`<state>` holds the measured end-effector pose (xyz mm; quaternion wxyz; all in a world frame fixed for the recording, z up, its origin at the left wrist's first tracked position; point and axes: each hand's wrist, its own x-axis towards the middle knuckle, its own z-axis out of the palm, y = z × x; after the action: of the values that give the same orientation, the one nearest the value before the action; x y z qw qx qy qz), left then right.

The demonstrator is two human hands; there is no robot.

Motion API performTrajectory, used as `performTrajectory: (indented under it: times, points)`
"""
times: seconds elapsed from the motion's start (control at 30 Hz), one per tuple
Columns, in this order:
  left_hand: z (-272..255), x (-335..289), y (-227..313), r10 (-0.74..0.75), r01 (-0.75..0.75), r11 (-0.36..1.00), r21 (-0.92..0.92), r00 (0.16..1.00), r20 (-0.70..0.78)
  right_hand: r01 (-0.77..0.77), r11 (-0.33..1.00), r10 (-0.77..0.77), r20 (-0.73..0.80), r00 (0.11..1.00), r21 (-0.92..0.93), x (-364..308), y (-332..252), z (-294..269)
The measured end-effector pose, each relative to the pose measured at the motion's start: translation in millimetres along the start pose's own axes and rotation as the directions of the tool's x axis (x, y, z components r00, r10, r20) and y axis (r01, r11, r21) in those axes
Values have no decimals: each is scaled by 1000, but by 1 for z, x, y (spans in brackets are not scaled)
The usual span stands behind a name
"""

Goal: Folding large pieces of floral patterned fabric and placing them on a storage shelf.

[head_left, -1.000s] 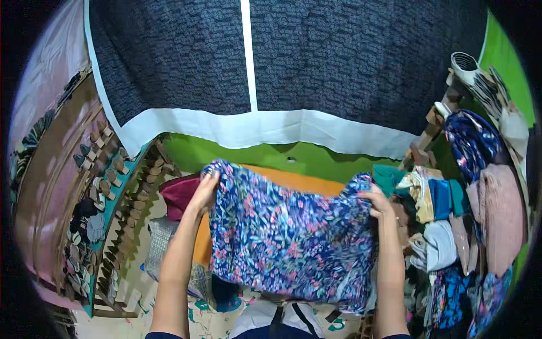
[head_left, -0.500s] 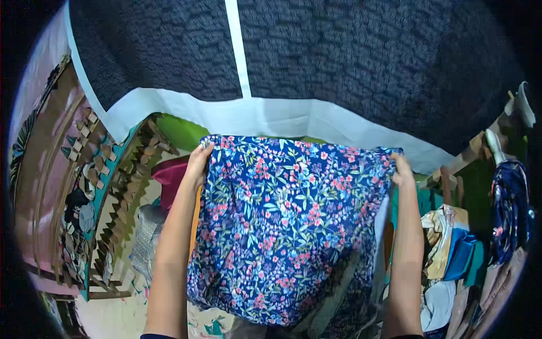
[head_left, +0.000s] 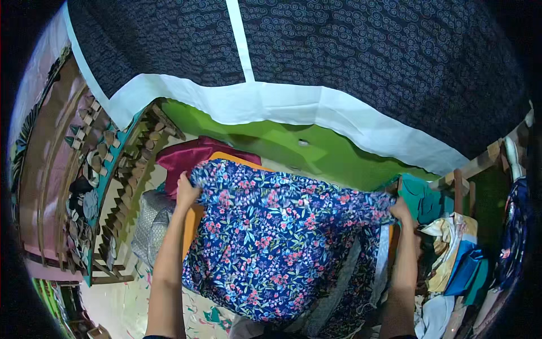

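A navy floral cloth [head_left: 276,237], printed with pink flowers and pale green leaves, is stretched between my two hands. My left hand [head_left: 186,192] grips its upper left corner, fingers closed on the fabric. At the upper right corner, my right hand [head_left: 401,211] is closed on the same cloth. The cloth's far edge is folded over in a band, and its near part hangs toward me. A pale strip shows along its right side. Beneath it, an orange surface [head_left: 192,231] shows at the left and along the far edge.
Dark patterned fabric with a white border [head_left: 288,104] hangs ahead, before a green wall [head_left: 339,152]. Maroon cloth [head_left: 186,158] and a silvery bundle [head_left: 152,226] lie left, near a wooden rack [head_left: 121,212]. Folded fabrics [head_left: 451,248] are piled right. Scraps [head_left: 212,316] litter the floor.
Both hands have come down and nearer with the cloth. Its far edge is now folded over, and more of the green wall, maroon cloth and orange surface shows behind it.
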<state>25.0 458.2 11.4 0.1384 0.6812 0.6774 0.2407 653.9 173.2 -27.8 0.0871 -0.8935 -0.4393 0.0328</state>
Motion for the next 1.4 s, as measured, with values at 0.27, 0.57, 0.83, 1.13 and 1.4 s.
performTrajectory:
  times: [0.27, 0.57, 0.83, 1.13, 1.4]
  points:
    - [22, -48, 115, 758, -791, 610, -55, 561, 332, 523, 811, -547, 23, 837, 263, -26, -188, -24]
    - [86, -46, 137, 722, -809, 572, 137, 575, 384, 649, 703, -633, -161, 758, 291, -22, -242, 20]
    - [-19, -72, 148, 783, -798, 599, -66, 566, 256, 642, 622, -616, -226, 755, 448, -50, -246, -71]
    - [-73, -139, 84, 560, -840, 470, 272, 522, 643, 730, 680, -704, 219, 676, -67, -121, -197, -67]
    - [-132, -167, 39, 751, -620, 584, 524, 657, -60, 588, 794, -579, -488, 653, -156, -200, -156, -134]
